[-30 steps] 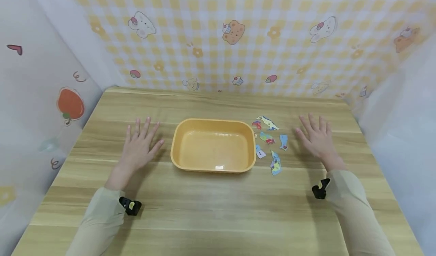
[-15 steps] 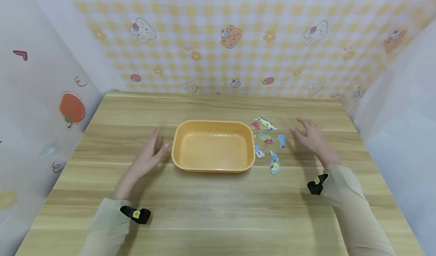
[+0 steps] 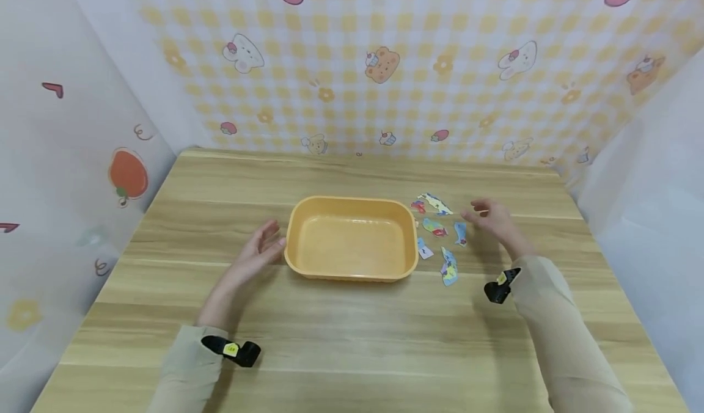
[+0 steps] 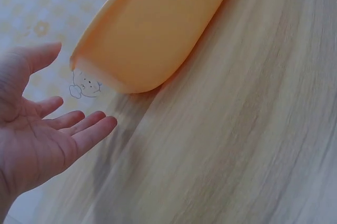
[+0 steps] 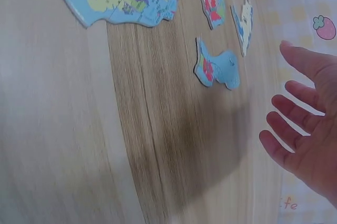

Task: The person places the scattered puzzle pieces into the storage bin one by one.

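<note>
Six colourful flat puzzle pieces lie beside one empty orange plastic tub on the wooden bench; left hand and right hand are both relaxed, grasping nothing.

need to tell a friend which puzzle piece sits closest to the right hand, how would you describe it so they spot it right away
On the wooden table, look right of the orange tub at the scattered puzzle pieces. The small light-blue piece lies at the cluster's right edge, nearest the right hand; it is mostly blue with a red patch.

Bright, even overhead light. A soft shadow falls on the pale wooden table below the right hand; faint glare marks the shallow orange plastic tray. Head view bows at edges; wrist views show motion blur.
</note>
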Action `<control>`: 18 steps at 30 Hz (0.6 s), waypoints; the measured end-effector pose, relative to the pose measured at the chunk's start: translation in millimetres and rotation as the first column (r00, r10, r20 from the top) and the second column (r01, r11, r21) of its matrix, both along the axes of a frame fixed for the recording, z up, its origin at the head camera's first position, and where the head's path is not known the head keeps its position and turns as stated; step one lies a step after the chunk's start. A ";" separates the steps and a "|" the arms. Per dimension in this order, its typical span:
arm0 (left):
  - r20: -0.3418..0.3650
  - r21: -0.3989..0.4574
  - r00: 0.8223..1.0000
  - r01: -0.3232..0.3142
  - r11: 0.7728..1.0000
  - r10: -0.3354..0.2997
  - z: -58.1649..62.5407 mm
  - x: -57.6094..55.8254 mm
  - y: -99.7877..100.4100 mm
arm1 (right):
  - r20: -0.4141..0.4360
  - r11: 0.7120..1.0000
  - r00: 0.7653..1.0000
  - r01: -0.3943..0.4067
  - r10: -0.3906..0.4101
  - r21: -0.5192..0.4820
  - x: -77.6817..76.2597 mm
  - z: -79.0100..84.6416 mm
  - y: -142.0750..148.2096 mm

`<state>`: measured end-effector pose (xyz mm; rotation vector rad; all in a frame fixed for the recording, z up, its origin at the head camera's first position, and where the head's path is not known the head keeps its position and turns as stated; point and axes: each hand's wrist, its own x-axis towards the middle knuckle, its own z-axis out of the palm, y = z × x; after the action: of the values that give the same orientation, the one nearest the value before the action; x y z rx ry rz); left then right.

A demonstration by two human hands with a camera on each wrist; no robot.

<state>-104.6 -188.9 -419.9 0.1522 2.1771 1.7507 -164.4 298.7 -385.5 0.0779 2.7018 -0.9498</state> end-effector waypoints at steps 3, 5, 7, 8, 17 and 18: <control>-0.003 0.002 1.000 0.001 1.000 -0.001 -2.2 0.1 2.1 | 0.013 1.000 1.000 -0.007 0.007 -0.007 -3.9 -0.1 -5.2; 0.016 0.030 1.000 0.003 1.000 -0.004 -3.6 -0.4 4.8 | 0.015 1.000 1.000 -0.012 0.012 0.001 -6.3 -0.5 -7.0; 0.046 0.069 0.999 -0.005 0.998 0.002 -4.9 -0.3 7.3 | 0.023 1.000 1.000 -0.017 0.017 0.014 -8.7 -0.7 -9.3; 0.063 0.086 0.998 -0.008 0.996 0.003 -5.2 0.1 8.2 | 0.029 1.000 0.999 -0.018 0.018 0.022 -10.1 -0.9 -10.4; 0.131 0.126 0.991 -0.028 0.992 0.012 -5.5 3.1 9.8 | 0.049 0.999 0.999 -0.004 0.002 0.049 -19.2 1.4 -20.2; 0.135 0.126 0.991 -0.034 0.991 0.017 -5.6 2.9 10.1 | 0.052 0.999 0.999 -0.002 0.000 0.051 -19.9 1.7 -21.1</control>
<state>-101.7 -178.9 -425.5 0.0370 1.9822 1.8589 -184.3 277.6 -383.8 0.1100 2.6787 -0.8666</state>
